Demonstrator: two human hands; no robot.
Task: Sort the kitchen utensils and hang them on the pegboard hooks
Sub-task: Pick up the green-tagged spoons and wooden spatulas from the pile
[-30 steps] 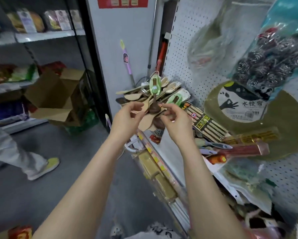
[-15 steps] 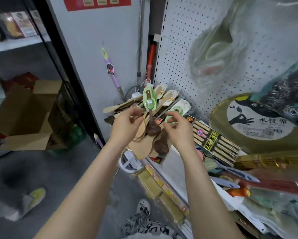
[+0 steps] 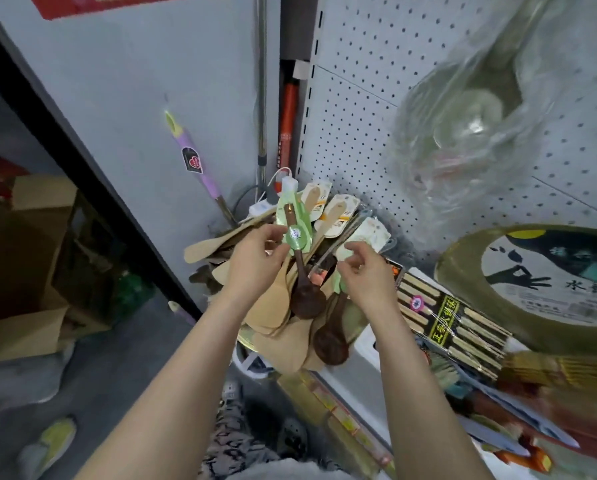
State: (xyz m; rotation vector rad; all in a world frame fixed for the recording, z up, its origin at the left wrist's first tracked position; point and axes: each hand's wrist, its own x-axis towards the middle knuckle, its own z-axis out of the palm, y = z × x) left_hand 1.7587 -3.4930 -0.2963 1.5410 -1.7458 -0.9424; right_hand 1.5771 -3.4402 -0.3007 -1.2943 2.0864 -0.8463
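My left hand (image 3: 255, 261) grips a fanned bundle of wooden utensils (image 3: 276, 306), pale spatulas and a dark brown spoon (image 3: 304, 292) on a green card (image 3: 295, 223). Just to its right, my right hand (image 3: 366, 271) pinches the card of a second dark brown spoon (image 3: 330, 341) that hangs below it. Both hands are held up in front of the white pegboard (image 3: 411, 81). More carded pale spoons (image 3: 335, 211) stick up behind the bundle.
On the shelf at the right lie chopstick packs (image 3: 456, 327), a round bamboo mat (image 3: 532, 292) and knives. A clear plastic bag (image 3: 463, 133) hangs before the pegboard. A purple-handled tool (image 3: 193, 164) leans on the grey wall. A cardboard box (image 3: 23, 258) stands left.
The view has swung toward the pegboard and closer in. Both hands stay on the utensil bundle, and the right hand has drawn the second brown spoon a little apart, to the right.
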